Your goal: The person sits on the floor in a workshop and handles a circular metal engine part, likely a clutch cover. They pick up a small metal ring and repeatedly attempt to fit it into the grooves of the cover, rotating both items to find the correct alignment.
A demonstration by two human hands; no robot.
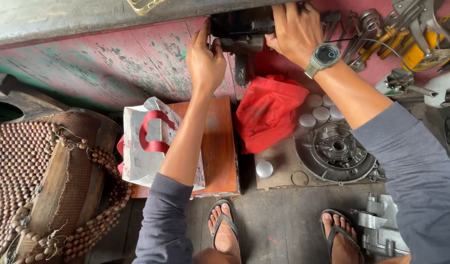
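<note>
Worn grey floorboards fill the bottom of the view, where the person's two feet in black flip-flops stand. Just beside the right foot lies a pale cast metal housing. Past the feet sits an orange wooden box with a white bag with red handles leaning on it under the left forearm. Left of the box rests a beaded seat cover draped over a curved wooden form. Right of the box, a red plastic bag lies crumpled, and beyond it a round engine cover sits near a cluster of white caps. Farther on stands a peeling red and green wall of boards. At its upper edge a black motor-like part is clamped in a dark bench vise, straight above the red plastic bag. The left hand curls its fingers against the part's left side, touching it. The right hand, with a grey wristwatch, closes over its right end in a firm grip. Right of the vise, wrenches and yellow-handled tools lie in a heap.
</note>
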